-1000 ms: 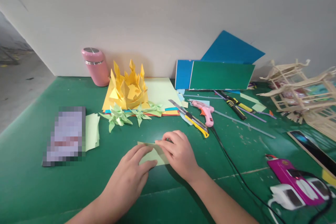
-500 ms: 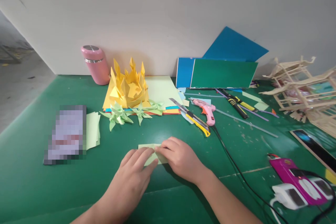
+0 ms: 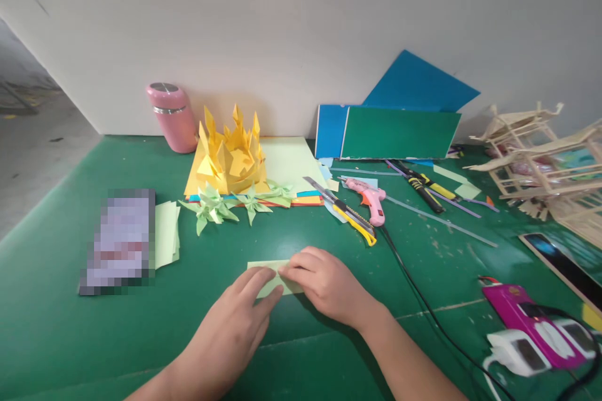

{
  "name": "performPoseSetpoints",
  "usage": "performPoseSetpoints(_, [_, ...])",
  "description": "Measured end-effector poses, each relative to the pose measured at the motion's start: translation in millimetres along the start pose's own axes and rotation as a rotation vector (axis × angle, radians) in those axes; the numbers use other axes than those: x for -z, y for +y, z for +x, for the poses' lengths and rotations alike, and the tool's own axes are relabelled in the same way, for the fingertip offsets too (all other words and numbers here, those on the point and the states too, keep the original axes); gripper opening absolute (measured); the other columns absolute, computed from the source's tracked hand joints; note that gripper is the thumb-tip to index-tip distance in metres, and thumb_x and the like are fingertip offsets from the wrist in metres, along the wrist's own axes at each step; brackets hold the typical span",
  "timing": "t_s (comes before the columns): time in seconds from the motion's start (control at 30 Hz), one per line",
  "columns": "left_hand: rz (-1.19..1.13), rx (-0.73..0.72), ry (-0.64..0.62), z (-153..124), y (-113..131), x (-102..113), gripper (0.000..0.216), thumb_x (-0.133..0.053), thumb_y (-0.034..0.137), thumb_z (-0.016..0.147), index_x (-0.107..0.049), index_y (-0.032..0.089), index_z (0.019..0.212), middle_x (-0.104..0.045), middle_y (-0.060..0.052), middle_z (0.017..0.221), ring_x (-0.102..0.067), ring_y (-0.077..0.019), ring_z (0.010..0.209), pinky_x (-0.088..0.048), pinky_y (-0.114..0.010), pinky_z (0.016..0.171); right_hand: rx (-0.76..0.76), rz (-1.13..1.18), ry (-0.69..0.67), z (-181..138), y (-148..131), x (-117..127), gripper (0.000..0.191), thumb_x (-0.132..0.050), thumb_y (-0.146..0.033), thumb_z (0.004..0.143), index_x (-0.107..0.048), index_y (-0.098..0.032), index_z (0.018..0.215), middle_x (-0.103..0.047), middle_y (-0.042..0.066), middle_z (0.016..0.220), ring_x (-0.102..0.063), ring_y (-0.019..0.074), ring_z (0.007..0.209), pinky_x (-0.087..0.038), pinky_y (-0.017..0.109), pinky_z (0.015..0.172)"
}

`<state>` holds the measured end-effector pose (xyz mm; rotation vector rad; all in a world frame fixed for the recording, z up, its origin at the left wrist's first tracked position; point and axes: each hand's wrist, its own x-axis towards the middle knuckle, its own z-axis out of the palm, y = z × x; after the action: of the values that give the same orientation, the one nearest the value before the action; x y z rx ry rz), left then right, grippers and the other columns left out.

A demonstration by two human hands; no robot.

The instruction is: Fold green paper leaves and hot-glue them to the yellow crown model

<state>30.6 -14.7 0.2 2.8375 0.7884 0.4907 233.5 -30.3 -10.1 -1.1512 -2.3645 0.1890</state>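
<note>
Flattened since one second ago: pale green paper (image 3: pixel 290 287), its far edge now lying low on the green counter (image 3: pixel 70 338), near the front, between and under both hands.

Left hand (image 3: pixel 230 319): resting its fingertips on the paper, thumb and forefinger standing apart. Right hand (image 3: pixel 329 288): bearing on the paper's right part, fingers bunching together; whether they are clamping it, cannot tell.

Beyond, left: pale green paper flowers (image 3: pixel 211 205), lying along the front of layered coloured sheets (image 3: pixel 291 166); a yellow folded-paper piece (image 3: pixel 221 166), sitting on those sheets, points rising.

Beyond, right: a yellow-handled cutter (image 3: pixel 353 219), lying near a pink glue gun (image 3: pixel 375 205).

Far left: pale green slips (image 3: pixel 165 235), lying beside a pixelated flat object (image 3: pixel 123 241).

Rear: a pink flask (image 3: pixel 175 128), standing near the wall; a green panel (image 3: pixel 399 131), leaning.

Far right: a wooden framework (image 3: pixel 576 216), standing behind a magenta block (image 3: pixel 510 301).
</note>
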Motion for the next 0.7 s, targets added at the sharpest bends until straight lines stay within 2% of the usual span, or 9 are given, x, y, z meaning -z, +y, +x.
performPoseSetpoints(0.4, [-0.055, -0.011, -0.019, 2.6, 0.1, 3.7, 0.027, -0.045, 0.005, 0.082, -0.065, 0.015, 0.096, -0.065, -0.011, 0.098, -0.061, -0.0237, 0.092, -0.057, -0.037, 0.081, -0.045, 0.081, -0.044, -2.9, 2.6, 2.9, 0.027, -0.039, -0.012, 0.093, -0.065, -0.017, 0.101, -0.065, 0.007, 0.087, -0.055, 0.0181, 0.079, -0.046, 0.030, 0.068])
performPoseSetpoints(0.7, [-0.096, -0.005, 0.014, 1.0, -4.1, 0.9, 0.029, -0.044, 0.006, 0.084, -0.066, 0.017, 0.099, -0.065, -0.011, 0.101, -0.060, -0.0238, 0.096, -0.056, -0.037, 0.082, -0.044, 0.078, -0.039, -1.4, 1.3, 3.9, 0.028, -0.038, -0.013, 0.094, -0.065, -0.016, 0.101, -0.065, 0.007, 0.085, -0.054, 0.0182, 0.077, -0.046, 0.031, 0.067])
